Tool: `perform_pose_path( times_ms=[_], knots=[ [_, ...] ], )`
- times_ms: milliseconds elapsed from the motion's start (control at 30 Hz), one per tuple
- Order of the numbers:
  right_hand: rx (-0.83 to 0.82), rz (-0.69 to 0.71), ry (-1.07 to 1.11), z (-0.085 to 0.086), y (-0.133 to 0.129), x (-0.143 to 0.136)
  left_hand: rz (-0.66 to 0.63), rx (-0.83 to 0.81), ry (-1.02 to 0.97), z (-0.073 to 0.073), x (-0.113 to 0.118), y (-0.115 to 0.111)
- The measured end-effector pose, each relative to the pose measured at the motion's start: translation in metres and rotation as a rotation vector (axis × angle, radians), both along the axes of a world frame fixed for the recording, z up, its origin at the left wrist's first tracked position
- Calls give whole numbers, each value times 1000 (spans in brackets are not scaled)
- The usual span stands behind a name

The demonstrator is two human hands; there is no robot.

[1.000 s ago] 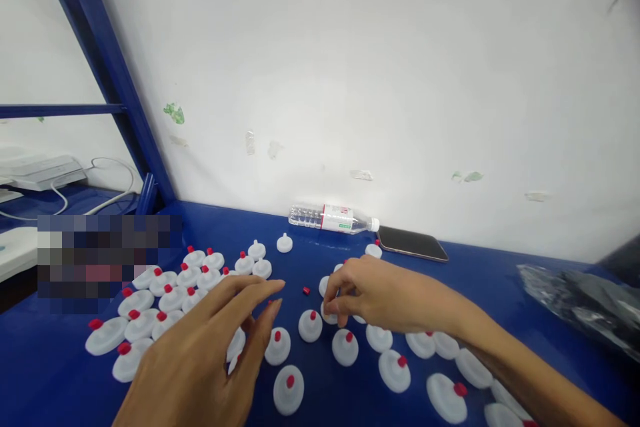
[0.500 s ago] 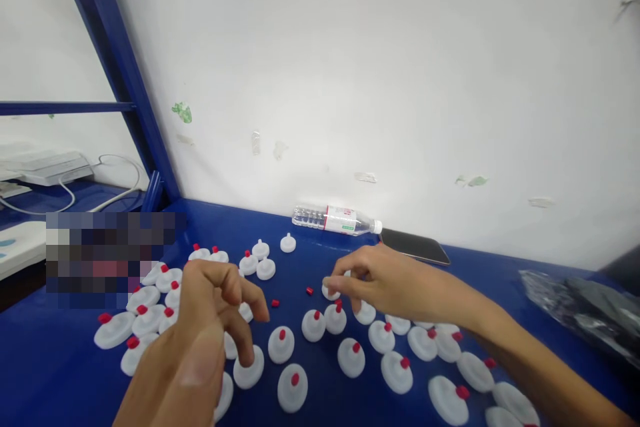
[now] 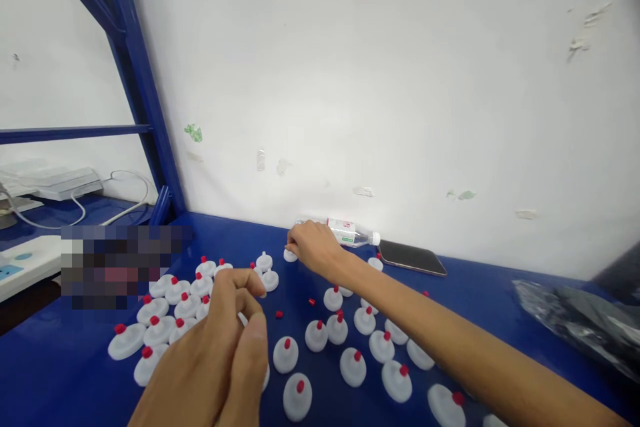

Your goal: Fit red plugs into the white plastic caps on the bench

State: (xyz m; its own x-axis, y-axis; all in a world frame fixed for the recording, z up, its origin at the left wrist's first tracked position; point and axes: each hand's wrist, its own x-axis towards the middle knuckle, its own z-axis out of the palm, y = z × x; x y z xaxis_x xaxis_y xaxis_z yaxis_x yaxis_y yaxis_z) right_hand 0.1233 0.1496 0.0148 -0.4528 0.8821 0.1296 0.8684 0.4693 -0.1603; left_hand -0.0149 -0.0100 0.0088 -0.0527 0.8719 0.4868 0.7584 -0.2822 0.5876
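The right hand (image 3: 314, 245) is stretched out to about 12 o'clock on the blue bench (image 3: 480, 293), near the wall. Its fingers are curled over a plain white cap (image 3: 289, 255), which peeks out at the fingertips; the hand touches it, and seems to pinch it, though the grip itself is hidden. This cap has no red plug showing.

The left hand (image 3: 220, 353) is close to the camera at about 7 o'clock, fingers bent with thumb and forefinger drawn together. Whether it holds anything between them I cannot tell. It hangs over the near edge of the left cluster of caps.

White caps with red plugs (image 3: 286, 353) lie scattered over the bench: one group at 9 o'clock, left of the left hand, and another spread under and around the right forearm from the centre out to 4 o'clock. Two plain caps (image 3: 267, 271) sit just left of the right hand. Loose red plugs (image 3: 279, 313) lie on the bare bench between the two groups.

A water bottle (image 3: 350, 233) lies on its side against the wall, partly behind the right hand. A dark phone (image 3: 411, 257) lies flat just right of the bottle. A dark plastic bag (image 3: 580, 320) sits at 3 o'clock.
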Motion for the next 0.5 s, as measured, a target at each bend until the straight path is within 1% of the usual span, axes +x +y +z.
perform_pose_path(
  times_ms=[67, 133, 167, 233, 300, 367, 400, 467, 500],
  knots=[
    [1, 14, 29, 8, -9, 5, 23, -37, 48, 4, -4, -1],
    [-34, 43, 94, 20, -27, 13, 55, 9, 145, 1, -7, 3],
    [-80, 74, 139, 27, -39, 18, 67, 58, 196, -3, -9, 5],
    [-298, 132, 370, 41, -67, 27, 68, 145, 268, -12, -10, 10],
    [-409, 132, 487, 50, -91, 35, 27, 154, 307, -19, -10, 12],
    [-459, 109, 536, 54, -108, 41, -34, 106, 316, -23, -10, 12],
    [-470, 98, 550, 54, -112, 44, -64, 77, 322, -24, -10, 12],
    [-430, 61, 552, 51, -112, 50, -85, 32, 345, -24, -11, 12],
    [-369, 35, 522, 47, -108, 53, -80, 28, 358, -25, -12, 12]
  ],
)
